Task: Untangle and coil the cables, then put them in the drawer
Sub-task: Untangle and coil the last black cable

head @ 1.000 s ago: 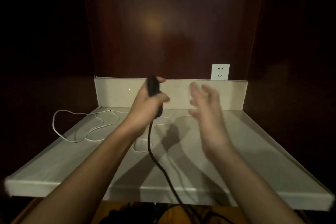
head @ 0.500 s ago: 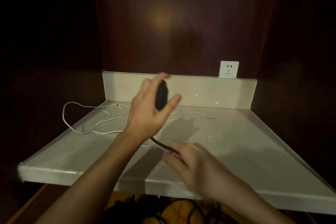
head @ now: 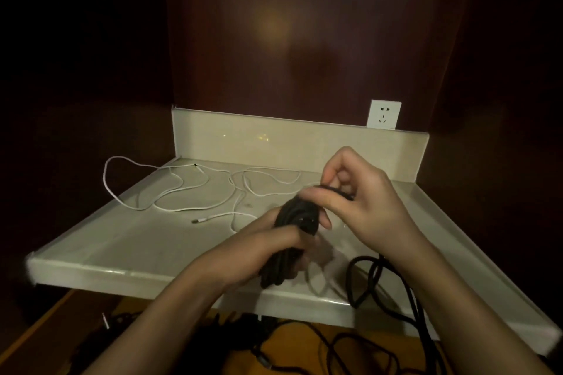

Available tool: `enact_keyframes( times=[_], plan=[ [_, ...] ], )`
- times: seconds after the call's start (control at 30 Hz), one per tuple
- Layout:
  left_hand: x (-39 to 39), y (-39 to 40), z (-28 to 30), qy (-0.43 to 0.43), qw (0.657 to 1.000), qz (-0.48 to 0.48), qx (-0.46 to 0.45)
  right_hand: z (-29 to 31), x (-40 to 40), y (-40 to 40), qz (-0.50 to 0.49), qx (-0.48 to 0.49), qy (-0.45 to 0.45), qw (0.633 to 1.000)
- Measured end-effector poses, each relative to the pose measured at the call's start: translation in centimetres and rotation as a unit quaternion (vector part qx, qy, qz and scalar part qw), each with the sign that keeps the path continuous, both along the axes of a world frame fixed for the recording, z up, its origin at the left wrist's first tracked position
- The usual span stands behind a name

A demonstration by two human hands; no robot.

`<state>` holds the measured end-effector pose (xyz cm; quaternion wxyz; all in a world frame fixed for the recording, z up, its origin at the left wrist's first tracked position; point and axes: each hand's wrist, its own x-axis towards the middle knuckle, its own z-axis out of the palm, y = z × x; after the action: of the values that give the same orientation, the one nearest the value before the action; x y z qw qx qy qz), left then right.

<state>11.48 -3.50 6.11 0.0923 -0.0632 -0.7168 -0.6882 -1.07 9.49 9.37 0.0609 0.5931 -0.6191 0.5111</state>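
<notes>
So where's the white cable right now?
The white cable lies loose on the left and back part of the pale shelf, left of both hands and the black cable bundle; neither hand touches it.

The white cable (head: 182, 192) sprawled across the table's (head: 152, 240) far left; black cable (head: 380, 280) looped over the near right edge. Between them, near left lay bare, walled behind by the backsplash (head: 243, 137).

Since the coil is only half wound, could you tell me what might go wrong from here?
1. The black cable hangs loose over the shelf edge and may snag.
2. The coil in the left hand could slip while the right hand wraps.
3. The white cable lies close and might get caught in.
</notes>
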Motion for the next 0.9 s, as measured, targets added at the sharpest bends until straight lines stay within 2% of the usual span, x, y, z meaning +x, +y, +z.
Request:
enact_keyframes(
  times=[0.23,0.4,0.5,0.6,0.7,0.8,0.9],
  plan=[
    [-0.9,-0.3,0.4,0.061,0.969,0.025,0.237,-3.4,0.5,-1.9,-0.134,-0.125,-0.029,0.983],
    [-1.4,0.9,2.2,0.109,0.921,0.115,0.356,-5.1,1.8,-3.6,-0.191,-0.117,-0.01,0.975],
    [-1.7,0.8,2.6,0.11,0.912,0.145,0.367,-5.7,1.4,-3.7,-0.218,-0.076,0.015,0.973],
    [-1.7,0.9,2.8,0.121,0.916,0.129,0.359,-5.7,1.9,-3.7,-0.213,-0.016,0.035,0.976],
    [-1.9,0.7,2.6,0.175,0.91,0.127,0.354,-5.9,2.9,-3.7,-0.209,0.042,0.054,0.975],
    [-2.0,0.0,2.4,0.216,0.895,0.129,0.369,-6.0,3.9,-4.1,-0.181,0.076,0.038,0.98],
    [-2.1,-1.0,2.1,0.245,0.869,0.166,0.396,-5.4,4.2,-4.0,-0.096,0.123,-0.033,0.987]
  ],
)
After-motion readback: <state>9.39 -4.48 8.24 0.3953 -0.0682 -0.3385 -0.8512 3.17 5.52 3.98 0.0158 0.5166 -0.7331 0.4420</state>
